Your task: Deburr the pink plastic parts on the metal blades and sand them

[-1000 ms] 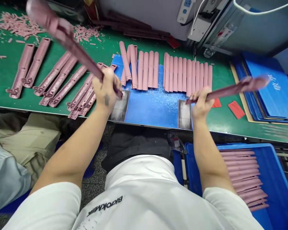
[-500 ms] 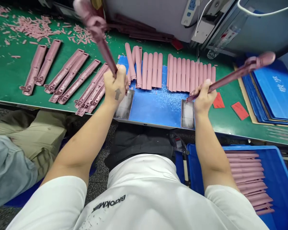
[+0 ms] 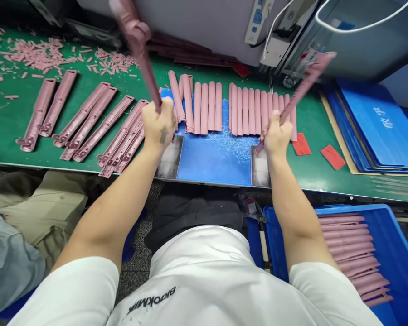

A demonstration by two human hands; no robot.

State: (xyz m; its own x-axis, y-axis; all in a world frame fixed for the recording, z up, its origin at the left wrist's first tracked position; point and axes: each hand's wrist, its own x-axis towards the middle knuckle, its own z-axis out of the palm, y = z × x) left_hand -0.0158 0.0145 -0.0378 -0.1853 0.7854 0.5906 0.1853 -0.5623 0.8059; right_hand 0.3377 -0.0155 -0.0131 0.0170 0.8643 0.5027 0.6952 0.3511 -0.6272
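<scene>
My left hand [image 3: 159, 123] is closed round a long pink plastic part [image 3: 143, 54], which points up and away, its far end blurred. My right hand [image 3: 277, 136] grips another pink part [image 3: 306, 81], slanting up to the right, with its lower end over the right dark pad [image 3: 260, 168]. Beneath my left hand lies the left dark pad [image 3: 171, 158]. Between the pads is a blue mat [image 3: 214, 158] sprinkled with pale shavings. Behind it, rounded pink parts [image 3: 209, 108] stand side by side in two groups.
Open pink parts [image 3: 88, 117] and pink scraps [image 3: 37, 54] lie on the green table [image 3: 7, 113] at left. Blue sheets [image 3: 384, 122] and red cards [image 3: 333, 157] are at right. A blue bin [image 3: 401, 253] holds more parts. A person's legs [image 3: 44, 203] show at left.
The part in my right hand has swung to a steeper angle, its far end moving left. My left hand still holds its part. The whole view has shifted slightly.
</scene>
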